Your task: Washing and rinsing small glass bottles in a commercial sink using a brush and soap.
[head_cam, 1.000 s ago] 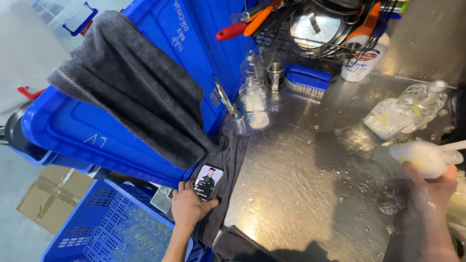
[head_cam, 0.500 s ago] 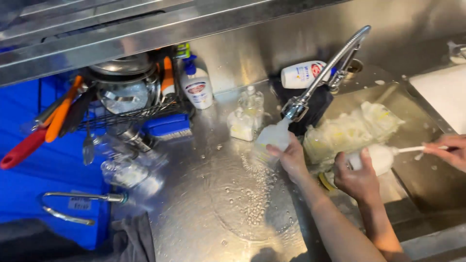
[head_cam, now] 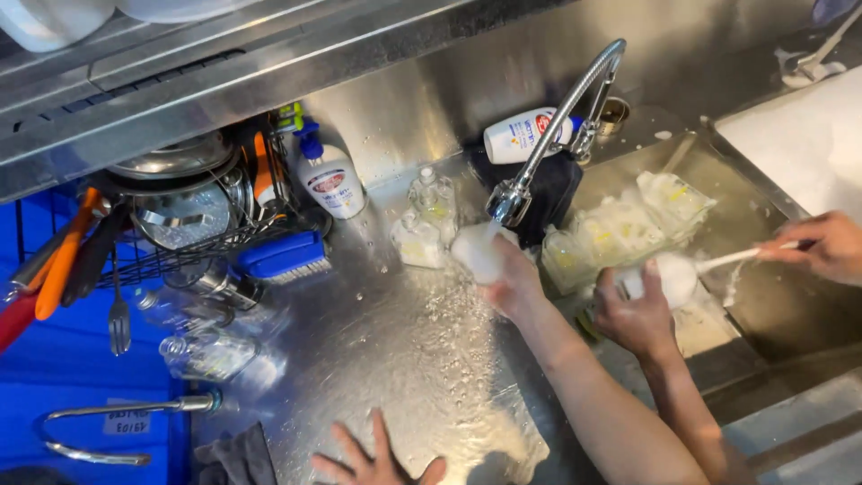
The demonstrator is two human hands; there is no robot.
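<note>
My right hand (head_cam: 516,283) grips a small foam-covered item (head_cam: 476,251) just under the spout of the curved metal faucet (head_cam: 557,117). My left hand (head_cam: 373,458) rests palm down with fingers spread on the wet steel counter (head_cam: 395,350) at the bottom edge, holding nothing. Beside my right arm, another person's hand (head_cam: 637,319) holds a foamy bottle over the sink. A second hand of theirs (head_cam: 822,244) works a white brush (head_cam: 727,260) into it.
Two small clear bottles (head_cam: 426,216) stand behind my right hand. A clear tray of bottles (head_cam: 628,224) sits in the sink. A pump soap bottle (head_cam: 328,175), a blue scrub brush (head_cam: 283,256) and a wire rack of utensils (head_cam: 180,207) are at the left. A grey cloth (head_cam: 233,458) lies nearby.
The view swung from the blue crates to the sink. My left hand, which held a phone, now lies flat on the counter. My right hand carried the foamy item under the faucet.
</note>
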